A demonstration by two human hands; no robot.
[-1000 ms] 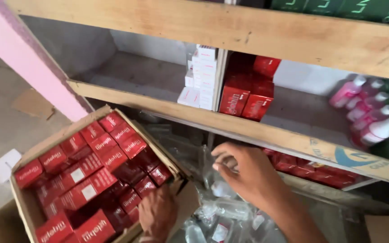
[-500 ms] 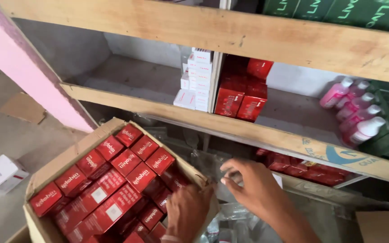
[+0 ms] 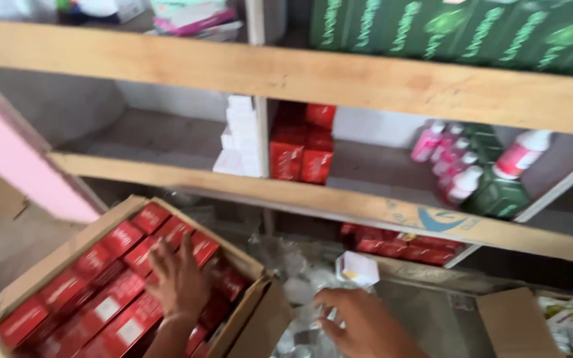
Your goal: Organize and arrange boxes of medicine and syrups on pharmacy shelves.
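Left hand (image 3: 182,282) is lying flat, fingers spread, on the red cartons (image 3: 107,285) inside the cardboard box (image 3: 67,248), pressing on them rather than gripping. Cartons are glossy, rectangular, packed in rows with white labels facing up; long axes are running diagonally, lower left to upper right, matching the box. Box is sitting lower left, below the raw wooden shelf (image 3: 339,205). Right hand (image 3: 359,325) is hovering, loosely curled and holding nothing, over crinkled clear plastic wrap (image 3: 293,265), near a small white box (image 3: 356,268).

Wood shelf (image 3: 187,174) w/ red boxes (image 3: 302,147), pink bottles (image 3: 455,162).
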